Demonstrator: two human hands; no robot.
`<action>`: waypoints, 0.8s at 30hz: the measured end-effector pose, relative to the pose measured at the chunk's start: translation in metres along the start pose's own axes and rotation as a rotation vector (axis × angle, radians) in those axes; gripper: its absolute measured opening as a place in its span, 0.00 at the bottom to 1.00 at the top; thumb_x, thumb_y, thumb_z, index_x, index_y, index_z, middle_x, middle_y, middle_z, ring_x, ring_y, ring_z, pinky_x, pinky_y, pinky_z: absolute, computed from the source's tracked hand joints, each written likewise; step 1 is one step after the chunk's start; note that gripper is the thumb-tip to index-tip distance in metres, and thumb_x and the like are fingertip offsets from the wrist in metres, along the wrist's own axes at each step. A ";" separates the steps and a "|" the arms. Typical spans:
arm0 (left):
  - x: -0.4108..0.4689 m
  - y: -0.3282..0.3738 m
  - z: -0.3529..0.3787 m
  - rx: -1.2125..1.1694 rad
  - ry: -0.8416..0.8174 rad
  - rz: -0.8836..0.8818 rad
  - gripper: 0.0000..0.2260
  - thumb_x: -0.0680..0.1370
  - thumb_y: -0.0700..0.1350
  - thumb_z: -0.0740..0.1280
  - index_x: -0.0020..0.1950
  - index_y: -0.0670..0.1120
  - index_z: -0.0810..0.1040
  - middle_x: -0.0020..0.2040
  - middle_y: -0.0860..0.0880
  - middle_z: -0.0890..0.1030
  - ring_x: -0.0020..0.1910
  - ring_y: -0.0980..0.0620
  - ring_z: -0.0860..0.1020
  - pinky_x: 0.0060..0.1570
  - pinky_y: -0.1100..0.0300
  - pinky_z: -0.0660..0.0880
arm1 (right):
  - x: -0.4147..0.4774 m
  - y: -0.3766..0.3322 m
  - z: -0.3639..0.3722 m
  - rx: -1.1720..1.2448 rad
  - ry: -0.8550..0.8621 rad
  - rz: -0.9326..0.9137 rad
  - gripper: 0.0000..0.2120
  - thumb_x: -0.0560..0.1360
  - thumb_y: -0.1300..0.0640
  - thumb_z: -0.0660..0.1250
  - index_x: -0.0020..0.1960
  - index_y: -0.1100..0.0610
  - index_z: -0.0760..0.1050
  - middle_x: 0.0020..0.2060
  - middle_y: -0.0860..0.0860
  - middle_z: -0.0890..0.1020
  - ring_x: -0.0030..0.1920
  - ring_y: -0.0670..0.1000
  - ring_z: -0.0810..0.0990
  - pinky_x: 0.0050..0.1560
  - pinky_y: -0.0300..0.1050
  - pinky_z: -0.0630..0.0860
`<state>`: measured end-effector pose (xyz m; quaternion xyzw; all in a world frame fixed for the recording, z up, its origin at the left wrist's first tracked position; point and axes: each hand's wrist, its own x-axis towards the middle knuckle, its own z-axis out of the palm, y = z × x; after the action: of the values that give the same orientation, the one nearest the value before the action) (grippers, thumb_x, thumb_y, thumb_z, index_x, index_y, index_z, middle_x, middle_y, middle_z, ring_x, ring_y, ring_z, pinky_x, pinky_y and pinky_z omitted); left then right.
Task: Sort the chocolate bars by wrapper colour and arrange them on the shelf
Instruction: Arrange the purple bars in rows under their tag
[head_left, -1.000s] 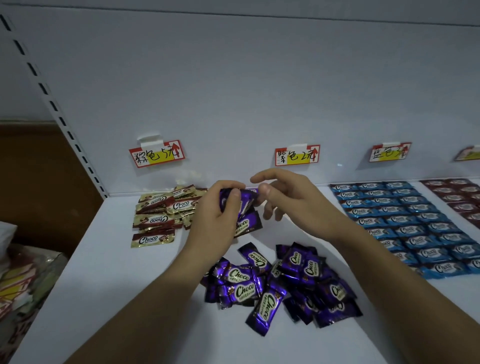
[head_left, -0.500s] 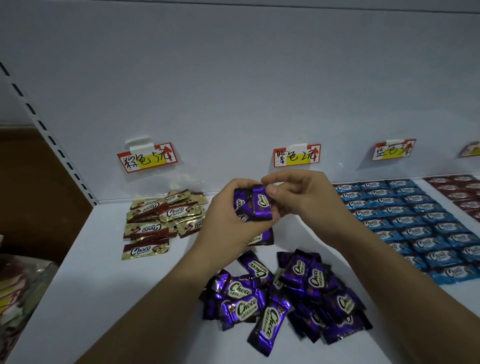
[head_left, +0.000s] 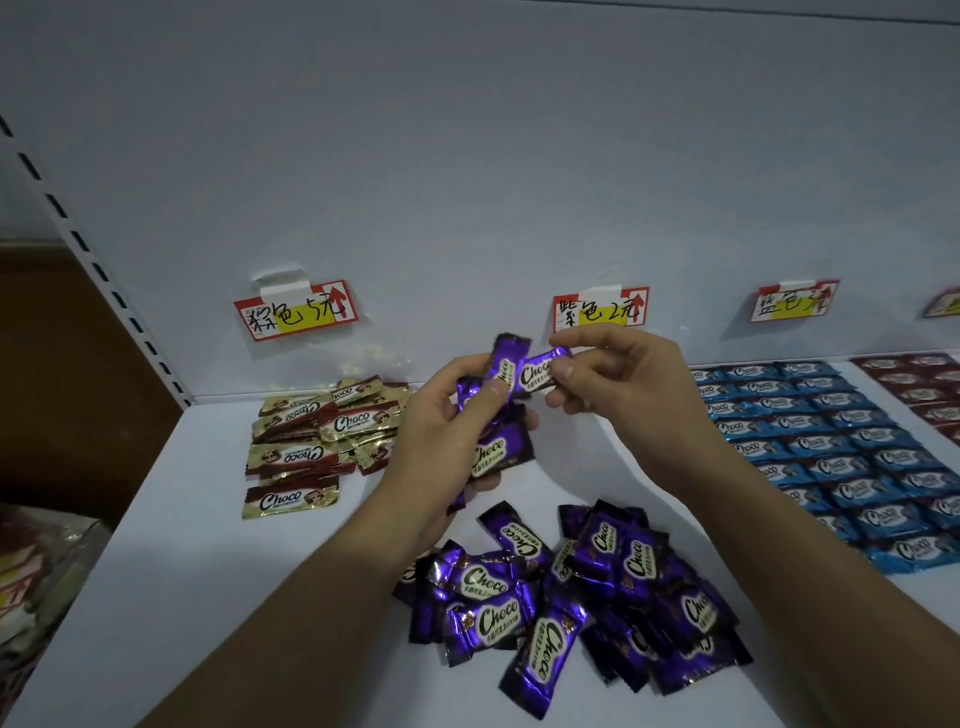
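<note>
Two colours, blue bars (head_left: 841, 457) and red bars (head_left: 930, 384) on the right, already lie in neat rows. Gold bars (head_left: 322, 431) far left and the purple pile (head_left: 571, 597) near you lie loose. Your left hand (head_left: 441, 441) grips a purple bunch (head_left: 498, 447), and your right hand (head_left: 618, 384) pinches one purple bar (head_left: 537, 371) just beside it, above the shelf (head_left: 182, 545).

Dim, bluish light; wide-angle bending at the edges; glare on foil wrappers.
</note>
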<state>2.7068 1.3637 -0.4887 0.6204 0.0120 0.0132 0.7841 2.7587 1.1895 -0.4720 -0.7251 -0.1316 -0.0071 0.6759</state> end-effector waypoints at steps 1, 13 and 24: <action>0.002 -0.001 -0.002 -0.042 0.011 -0.007 0.09 0.82 0.45 0.65 0.61 0.49 0.78 0.40 0.43 0.84 0.26 0.53 0.77 0.23 0.63 0.66 | 0.000 0.000 -0.002 0.005 0.009 0.006 0.12 0.76 0.65 0.71 0.59 0.60 0.80 0.37 0.57 0.86 0.39 0.52 0.86 0.40 0.41 0.81; 0.016 -0.018 -0.013 -0.104 0.089 -0.068 0.08 0.83 0.44 0.65 0.62 0.47 0.78 0.43 0.38 0.80 0.28 0.50 0.71 0.22 0.63 0.64 | 0.013 0.015 -0.015 -0.339 0.110 0.060 0.08 0.75 0.60 0.74 0.53 0.53 0.78 0.37 0.51 0.87 0.39 0.47 0.86 0.43 0.46 0.81; 0.020 -0.021 -0.013 -0.144 0.118 -0.110 0.08 0.84 0.43 0.63 0.62 0.43 0.77 0.43 0.38 0.78 0.26 0.52 0.72 0.21 0.63 0.63 | 0.030 0.058 -0.007 -0.944 0.282 -0.038 0.07 0.79 0.49 0.69 0.48 0.51 0.77 0.34 0.49 0.79 0.37 0.49 0.79 0.38 0.44 0.72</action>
<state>2.7265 1.3723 -0.5119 0.5591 0.0912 0.0076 0.8240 2.8003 1.1850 -0.5227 -0.9417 -0.0346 -0.1762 0.2846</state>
